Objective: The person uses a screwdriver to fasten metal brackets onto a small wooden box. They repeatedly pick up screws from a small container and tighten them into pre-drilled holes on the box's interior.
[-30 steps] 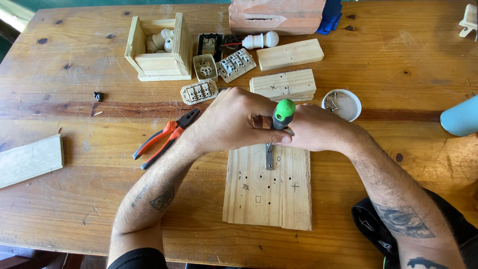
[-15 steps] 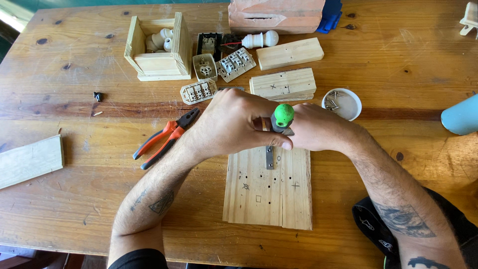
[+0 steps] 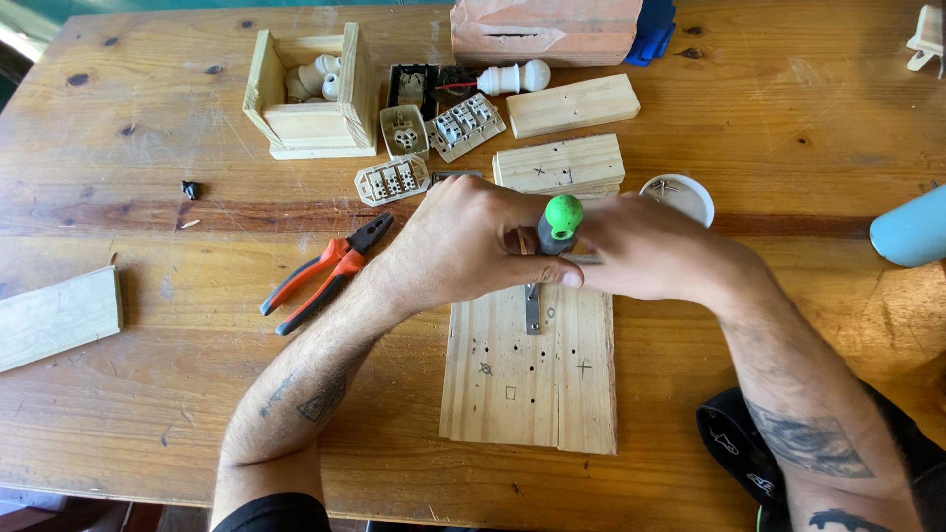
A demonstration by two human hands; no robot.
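A screwdriver with a green-capped dark handle [image 3: 561,221] stands nearly upright over the top edge of a light wooden board [image 3: 532,379]. My left hand [image 3: 463,241] wraps its fingers around the handle from the left. My right hand [image 3: 645,246] holds it from the right, and the two hands meet at the handle. Below the hands, a narrow grey metal strip [image 3: 533,308] lies on the board, which carries pencil marks and several small holes. The screwdriver's tip is hidden behind my fingers.
Orange-handled pliers [image 3: 320,274] lie left of the board. Behind are an open wooden box [image 3: 310,99], beige socket parts [image 3: 394,180], wood blocks [image 3: 560,163], a white bulb holder [image 3: 512,77], a small white bowl [image 3: 680,195], a brick [image 3: 547,28]. A plank [image 3: 54,317] lies far left, a blue cylinder [image 3: 912,229] far right.
Both hands stay clasped on the screwdriver over the board; the green cap has shifted only slightly. Nothing else has moved.
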